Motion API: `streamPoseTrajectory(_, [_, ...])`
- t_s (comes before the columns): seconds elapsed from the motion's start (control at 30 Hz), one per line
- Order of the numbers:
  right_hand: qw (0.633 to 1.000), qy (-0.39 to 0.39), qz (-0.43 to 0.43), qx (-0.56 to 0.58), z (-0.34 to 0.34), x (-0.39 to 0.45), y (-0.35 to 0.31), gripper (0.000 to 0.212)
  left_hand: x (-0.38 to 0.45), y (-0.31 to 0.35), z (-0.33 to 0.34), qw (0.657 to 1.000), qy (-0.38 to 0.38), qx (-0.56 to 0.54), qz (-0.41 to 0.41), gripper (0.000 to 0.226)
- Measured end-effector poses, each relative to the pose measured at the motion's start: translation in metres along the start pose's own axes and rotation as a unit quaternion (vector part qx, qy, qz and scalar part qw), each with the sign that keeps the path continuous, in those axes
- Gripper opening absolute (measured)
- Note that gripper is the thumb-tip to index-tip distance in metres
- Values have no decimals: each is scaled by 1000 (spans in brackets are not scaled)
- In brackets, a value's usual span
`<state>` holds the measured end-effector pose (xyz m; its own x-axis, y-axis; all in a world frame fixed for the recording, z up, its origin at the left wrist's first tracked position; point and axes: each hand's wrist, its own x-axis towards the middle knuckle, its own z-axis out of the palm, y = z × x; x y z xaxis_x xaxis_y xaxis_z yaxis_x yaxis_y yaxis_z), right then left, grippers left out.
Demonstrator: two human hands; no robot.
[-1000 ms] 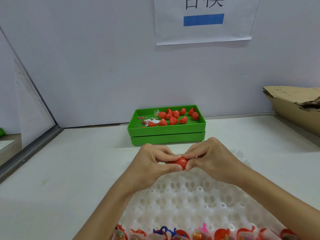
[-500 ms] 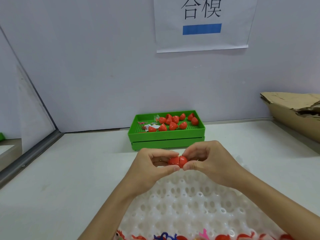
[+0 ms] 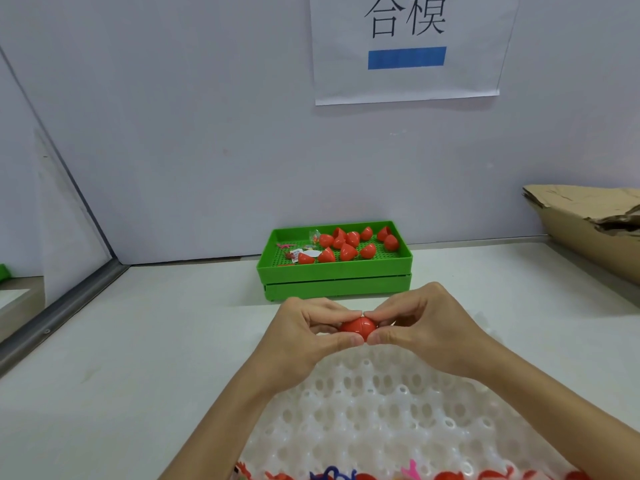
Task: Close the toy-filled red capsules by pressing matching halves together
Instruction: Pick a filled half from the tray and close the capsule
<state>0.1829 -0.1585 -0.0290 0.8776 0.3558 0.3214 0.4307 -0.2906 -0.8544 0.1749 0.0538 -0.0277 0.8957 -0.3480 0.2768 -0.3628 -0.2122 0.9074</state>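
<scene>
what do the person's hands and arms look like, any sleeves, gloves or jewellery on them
Both are bare. The left hand and right hand wear no gloves and show no rings. The forearms are uncovered from the wrists to the bottom edge of the picture: no sleeve, watch or bracelet shows. The fingernails that show look short and unpainted. No markings are visible.

Left hand [image 3: 304,336] and right hand [image 3: 420,332] meet fingertip to fingertip, fingers curled.
</scene>
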Motion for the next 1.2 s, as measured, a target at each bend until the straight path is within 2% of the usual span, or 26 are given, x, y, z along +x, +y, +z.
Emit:
streamPoseTrajectory(0.23, [1000,-15,-11,6,-1,0,0,20,-1,0,1,1000,7,-7,-4,28])
streamPoseTrajectory(0.43, [1000,-2,3,8,0,0,-1,24,-1,0,0,1000,-7,24,0,40])
streamPoseTrajectory(0.6, [1000,5,16,7,0,0,-3,22,0,-1,2,999,36,15,-19,42])
streamPoseTrajectory(0.83, [997,-41,34,-63,-6,10,-16,20,1,3,1,998,33,40,-36,31])
streamPoseTrajectory(1.2, [999,-8,33,-31,3,9,-6,18,1,1,5,996,43,73,-40,31])
